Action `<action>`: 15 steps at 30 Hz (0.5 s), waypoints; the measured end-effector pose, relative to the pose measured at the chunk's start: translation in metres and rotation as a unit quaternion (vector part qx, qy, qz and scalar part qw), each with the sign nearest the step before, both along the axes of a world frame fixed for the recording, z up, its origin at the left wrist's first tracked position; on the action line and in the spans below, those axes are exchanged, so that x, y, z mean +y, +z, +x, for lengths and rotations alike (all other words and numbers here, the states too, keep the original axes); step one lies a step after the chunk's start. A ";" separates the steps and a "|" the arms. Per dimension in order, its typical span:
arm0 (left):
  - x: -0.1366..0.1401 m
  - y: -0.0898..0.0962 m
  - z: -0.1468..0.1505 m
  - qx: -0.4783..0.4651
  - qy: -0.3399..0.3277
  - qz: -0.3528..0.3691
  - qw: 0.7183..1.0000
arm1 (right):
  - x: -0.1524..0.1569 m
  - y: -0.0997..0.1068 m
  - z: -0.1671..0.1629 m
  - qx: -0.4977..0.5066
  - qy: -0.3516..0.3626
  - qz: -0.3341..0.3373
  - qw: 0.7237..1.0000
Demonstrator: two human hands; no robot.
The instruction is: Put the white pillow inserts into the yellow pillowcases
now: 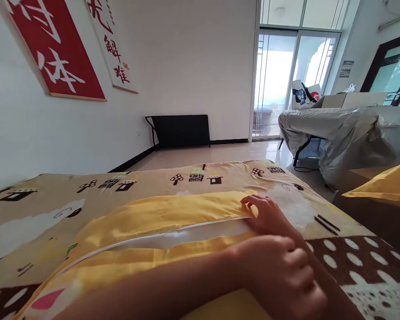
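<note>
A yellow pillowcase [173, 208] lies across the bed in front of me, with a long slit open along its side. Through the slit a smooth white filling [190, 235] shows, edged by a pale strip like a zipper. My right hand [262, 211] is at the slit's right end, its thumb and fingers pinching the yellow cloth there. Nearer to me, my left hand [283, 273] crosses in front of the right forearm with its fingers curled closed. What the left fingers hold, if anything, is hidden. At the lower left, a pink petal shape [48, 299] is printed on the pillowcase.
Under the pillowcase spreads a beige patterned blanket [146, 180] with a brown dotted band. At the right, another yellow cloth [386, 180] juts above a cardboard box [363, 218]. Farther back stand a plastic-covered table [346, 120] and a black folded panel [182, 131] against the wall.
</note>
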State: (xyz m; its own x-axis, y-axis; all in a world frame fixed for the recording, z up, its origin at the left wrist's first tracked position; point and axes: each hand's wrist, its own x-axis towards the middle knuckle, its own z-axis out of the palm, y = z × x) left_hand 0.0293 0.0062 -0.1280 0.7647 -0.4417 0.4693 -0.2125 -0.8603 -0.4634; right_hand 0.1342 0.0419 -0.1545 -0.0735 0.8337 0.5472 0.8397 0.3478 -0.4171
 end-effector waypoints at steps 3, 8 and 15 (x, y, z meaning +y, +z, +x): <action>0.009 -0.058 -0.015 0.009 0.034 -0.023 0.999 | 0.001 0.004 0.004 -0.033 0.087 -0.070 0.993; 0.016 -0.059 -0.036 -0.058 0.098 -0.102 0.988 | 0.003 0.007 -0.005 -0.043 0.080 -0.110 0.990; 0.011 -0.051 -0.036 -0.124 0.150 -0.124 0.973 | 0.004 0.002 -0.019 -0.074 0.055 -0.087 0.992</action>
State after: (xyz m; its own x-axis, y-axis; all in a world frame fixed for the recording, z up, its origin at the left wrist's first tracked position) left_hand -0.0063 0.0172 -0.1791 0.6915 -0.0658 0.7193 0.1575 -0.9581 -0.2391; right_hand 0.1154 0.0456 -0.1521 -0.2385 0.8973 0.3715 0.8575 0.3742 -0.3532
